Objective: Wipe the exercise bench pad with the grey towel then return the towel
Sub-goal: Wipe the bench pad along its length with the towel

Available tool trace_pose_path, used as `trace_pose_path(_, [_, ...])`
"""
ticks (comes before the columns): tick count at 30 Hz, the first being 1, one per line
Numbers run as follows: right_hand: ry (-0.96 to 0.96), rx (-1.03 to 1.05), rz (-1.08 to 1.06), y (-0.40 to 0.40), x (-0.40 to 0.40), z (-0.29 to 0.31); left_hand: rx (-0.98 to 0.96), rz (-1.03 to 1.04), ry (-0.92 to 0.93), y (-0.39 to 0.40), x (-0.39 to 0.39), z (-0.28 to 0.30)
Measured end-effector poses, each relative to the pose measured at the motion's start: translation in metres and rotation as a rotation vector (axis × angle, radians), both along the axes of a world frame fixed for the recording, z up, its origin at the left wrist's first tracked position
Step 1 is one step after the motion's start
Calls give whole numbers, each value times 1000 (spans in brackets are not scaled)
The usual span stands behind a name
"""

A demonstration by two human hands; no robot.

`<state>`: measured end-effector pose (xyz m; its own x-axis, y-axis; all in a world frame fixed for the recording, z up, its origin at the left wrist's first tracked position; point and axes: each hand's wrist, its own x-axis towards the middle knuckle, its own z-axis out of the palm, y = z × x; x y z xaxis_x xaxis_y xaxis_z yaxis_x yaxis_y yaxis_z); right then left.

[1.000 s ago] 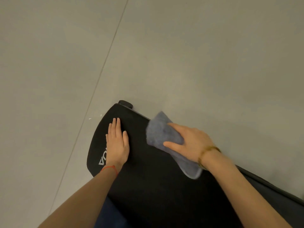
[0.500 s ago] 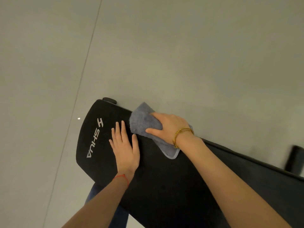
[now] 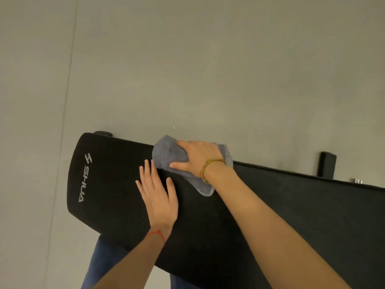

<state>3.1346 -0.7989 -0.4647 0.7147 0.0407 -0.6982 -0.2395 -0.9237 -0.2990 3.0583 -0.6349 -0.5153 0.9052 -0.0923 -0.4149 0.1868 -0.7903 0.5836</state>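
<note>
The black exercise bench pad (image 3: 112, 184) runs from the left centre to the lower right, with a white logo near its left end. The grey towel (image 3: 166, 157) lies bunched at the pad's far edge, partly over it. My right hand (image 3: 198, 156) presses down on the towel and grips it; a gold bracelet is on that wrist. My left hand (image 3: 159, 195) lies flat on the pad just below the towel, fingers spread, holding nothing. A red string is on that wrist.
Grey floor (image 3: 208, 69) surrounds the bench. A black bench part (image 3: 327, 163) and a metal knob (image 3: 356, 181) show behind the pad at the right. A small black foot (image 3: 103, 133) sticks out at the pad's far left corner. My blue-clad leg (image 3: 102, 261) is below the pad.
The view has shifted, showing more of the pad and its logo. My right hand has slid the towel along the far edge of the pad. My left hand stays flat on the pad.
</note>
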Motion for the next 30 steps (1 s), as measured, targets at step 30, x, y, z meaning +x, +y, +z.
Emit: trace_pose_path(30, [-643,-196,-154,-98,-178,61,-28,-159,-227,-64,-76,39])
